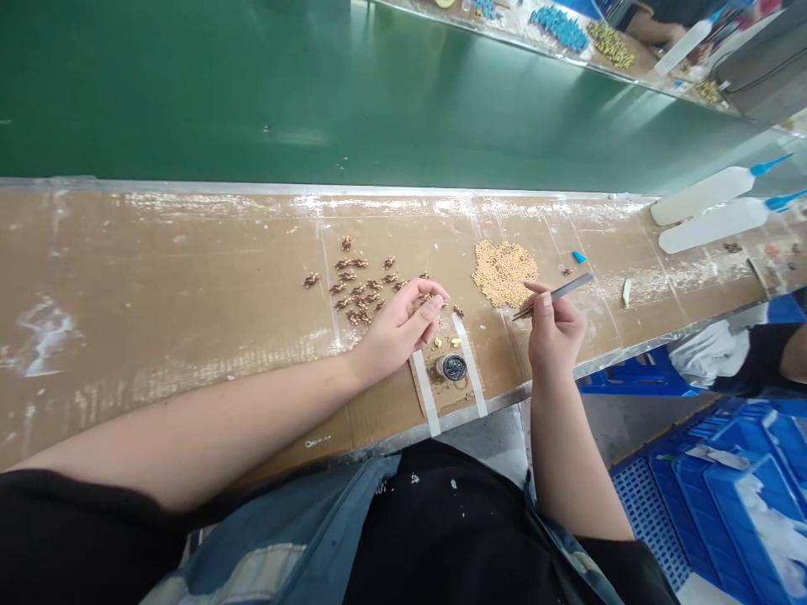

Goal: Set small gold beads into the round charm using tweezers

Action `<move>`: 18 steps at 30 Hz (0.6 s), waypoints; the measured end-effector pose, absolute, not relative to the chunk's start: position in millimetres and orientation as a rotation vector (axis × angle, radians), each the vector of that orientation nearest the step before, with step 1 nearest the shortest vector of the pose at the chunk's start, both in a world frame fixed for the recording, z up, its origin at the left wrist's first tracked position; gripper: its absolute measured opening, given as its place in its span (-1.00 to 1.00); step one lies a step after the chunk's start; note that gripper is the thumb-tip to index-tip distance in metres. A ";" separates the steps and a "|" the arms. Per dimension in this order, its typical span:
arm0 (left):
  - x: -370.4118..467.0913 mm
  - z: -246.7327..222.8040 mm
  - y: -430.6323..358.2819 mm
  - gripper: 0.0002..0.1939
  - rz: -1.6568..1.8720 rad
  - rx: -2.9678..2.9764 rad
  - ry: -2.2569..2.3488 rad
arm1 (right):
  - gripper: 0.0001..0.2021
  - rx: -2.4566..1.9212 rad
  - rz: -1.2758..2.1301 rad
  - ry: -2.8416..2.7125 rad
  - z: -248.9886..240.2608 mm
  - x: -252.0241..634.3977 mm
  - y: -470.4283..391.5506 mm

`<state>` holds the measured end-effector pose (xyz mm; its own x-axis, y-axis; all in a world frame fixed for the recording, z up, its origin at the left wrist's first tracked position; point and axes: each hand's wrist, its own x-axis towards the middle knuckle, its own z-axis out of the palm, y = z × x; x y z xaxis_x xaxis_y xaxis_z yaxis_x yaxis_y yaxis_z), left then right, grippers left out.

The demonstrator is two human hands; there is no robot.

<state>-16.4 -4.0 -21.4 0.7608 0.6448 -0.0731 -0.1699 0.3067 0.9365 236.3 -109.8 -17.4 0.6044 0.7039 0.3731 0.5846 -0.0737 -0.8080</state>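
Observation:
My right hand [555, 332] is closed round a pair of dark tweezers [571, 287]. Their tips point down and left, beside a flat pile of tiny orange bead-like pieces [504, 273]. My left hand [409, 323] is curled, thumb against fingers; whatever it pinches is mostly hidden. Small brown figure-like pieces [359, 294] lie scattered left of it, some right by its fingertips. Just below that hand stands a small round pot [452, 367] with a black top, on a piece of cardboard [470, 393] held by white tape strips [426, 393].
A green belt surface [239, 92] runs along the far side of the brown-covered bench [157, 277]. White bottles with blue tips [712, 225] lie at right. Blue crates [725, 496] stand below right, near another person's dark sleeve [756, 357]. Blue pieces [560, 27] lie across the belt.

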 end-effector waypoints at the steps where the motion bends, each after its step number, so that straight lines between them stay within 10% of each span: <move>1: -16.4 -21.7 -3.7 -0.74 0.564 1.148 0.487 | -0.57 -1.746 0.142 -1.028 -21.3 237.1 -109.7; 18: -14.2 -25.8 -3.4 -0.78 0.548 1.091 0.500 | -0.76 -1.810 0.049 -1.110 -41.5 237.5 -93.3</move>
